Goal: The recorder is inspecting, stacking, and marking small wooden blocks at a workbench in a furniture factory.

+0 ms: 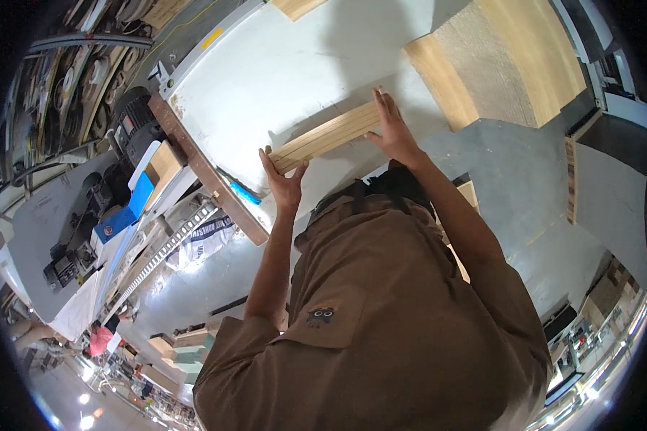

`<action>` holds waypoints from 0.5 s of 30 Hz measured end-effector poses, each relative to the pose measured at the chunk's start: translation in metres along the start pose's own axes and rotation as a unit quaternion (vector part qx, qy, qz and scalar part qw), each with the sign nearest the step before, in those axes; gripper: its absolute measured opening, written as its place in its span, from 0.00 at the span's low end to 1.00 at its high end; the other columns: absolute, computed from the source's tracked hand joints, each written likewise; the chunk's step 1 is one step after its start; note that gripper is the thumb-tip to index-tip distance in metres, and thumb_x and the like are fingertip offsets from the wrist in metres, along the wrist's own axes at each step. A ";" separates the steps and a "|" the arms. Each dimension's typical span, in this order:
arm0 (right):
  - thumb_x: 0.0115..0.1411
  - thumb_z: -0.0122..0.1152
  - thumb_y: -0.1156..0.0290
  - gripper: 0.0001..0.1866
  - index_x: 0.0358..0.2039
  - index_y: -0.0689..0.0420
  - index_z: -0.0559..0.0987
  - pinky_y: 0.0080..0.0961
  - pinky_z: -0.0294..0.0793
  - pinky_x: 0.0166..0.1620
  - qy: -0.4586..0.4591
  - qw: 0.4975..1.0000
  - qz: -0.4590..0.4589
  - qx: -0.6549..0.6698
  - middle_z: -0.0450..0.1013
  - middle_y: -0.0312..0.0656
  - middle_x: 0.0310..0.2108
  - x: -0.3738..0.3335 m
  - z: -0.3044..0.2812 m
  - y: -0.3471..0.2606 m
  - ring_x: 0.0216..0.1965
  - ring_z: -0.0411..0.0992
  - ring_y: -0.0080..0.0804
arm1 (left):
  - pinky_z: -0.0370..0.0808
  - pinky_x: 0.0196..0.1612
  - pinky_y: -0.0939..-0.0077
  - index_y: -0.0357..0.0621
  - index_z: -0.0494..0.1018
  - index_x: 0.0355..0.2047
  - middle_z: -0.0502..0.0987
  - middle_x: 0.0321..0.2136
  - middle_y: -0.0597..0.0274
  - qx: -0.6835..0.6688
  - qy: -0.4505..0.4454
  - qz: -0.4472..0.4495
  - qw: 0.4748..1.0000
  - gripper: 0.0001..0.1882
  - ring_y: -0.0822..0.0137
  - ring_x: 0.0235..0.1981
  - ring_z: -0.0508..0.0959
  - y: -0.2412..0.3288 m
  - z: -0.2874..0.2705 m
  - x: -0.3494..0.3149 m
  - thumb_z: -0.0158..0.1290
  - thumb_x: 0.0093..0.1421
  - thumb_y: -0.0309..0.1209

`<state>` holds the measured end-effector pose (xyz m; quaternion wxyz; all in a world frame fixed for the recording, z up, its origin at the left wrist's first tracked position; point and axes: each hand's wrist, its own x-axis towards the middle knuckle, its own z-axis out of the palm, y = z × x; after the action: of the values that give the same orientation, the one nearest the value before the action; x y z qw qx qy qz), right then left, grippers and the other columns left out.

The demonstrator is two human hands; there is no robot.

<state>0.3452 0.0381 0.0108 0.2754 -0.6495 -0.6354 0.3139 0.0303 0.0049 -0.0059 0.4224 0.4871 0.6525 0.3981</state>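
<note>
Two hands on one stack of wooden strips (328,136), lying at twelve o'clock on white worktable (266,79). Left hand (284,183) grips near end, fingers curled; right hand (392,133) presses flat, fingers spread. Step judged: squaring the strips; next calls for even pressure. Large plywood panel (496,65) at two o'clock. Workshop, grey floor (510,165).

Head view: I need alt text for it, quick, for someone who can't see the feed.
A person in a brown shirt presses both hands on a stack of wood strips lying on a white table, left hand at its near end, right hand at the other. A thick wood block lies at the upper right.
</note>
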 end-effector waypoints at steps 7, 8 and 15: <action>0.63 0.67 0.66 0.42 0.76 0.50 0.60 0.50 0.49 0.79 -0.080 0.929 -0.187 -0.309 0.57 0.49 0.75 0.026 0.032 -0.047 0.77 0.53 0.48 | 0.73 0.66 0.52 0.46 0.70 0.63 0.71 0.65 0.48 0.253 -0.054 0.163 0.952 0.48 0.44 0.65 0.72 0.013 -0.031 0.027 0.80 0.41 0.34; 0.58 0.69 0.69 0.42 0.73 0.51 0.65 0.49 0.52 0.78 -0.077 0.938 -0.183 -0.282 0.62 0.48 0.71 0.027 0.040 -0.045 0.75 0.57 0.49 | 0.74 0.63 0.53 0.46 0.72 0.60 0.75 0.60 0.50 0.269 -0.080 0.183 0.942 0.45 0.46 0.62 0.74 0.017 -0.033 0.031 0.80 0.41 0.35; 0.49 0.75 0.62 0.31 0.56 0.50 0.79 0.42 0.63 0.68 -0.064 0.961 -0.174 -0.205 0.73 0.40 0.55 0.022 0.051 -0.044 0.60 0.69 0.40 | 0.71 0.65 0.48 0.44 0.74 0.58 0.79 0.52 0.50 0.336 -0.179 0.199 0.903 0.44 0.44 0.58 0.76 0.018 -0.070 0.059 0.78 0.44 0.49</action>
<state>0.2776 0.0592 0.0093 0.1455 -0.5503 -0.8056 0.1646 -0.0396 0.0583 0.0238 0.2550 0.7830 0.5506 0.1369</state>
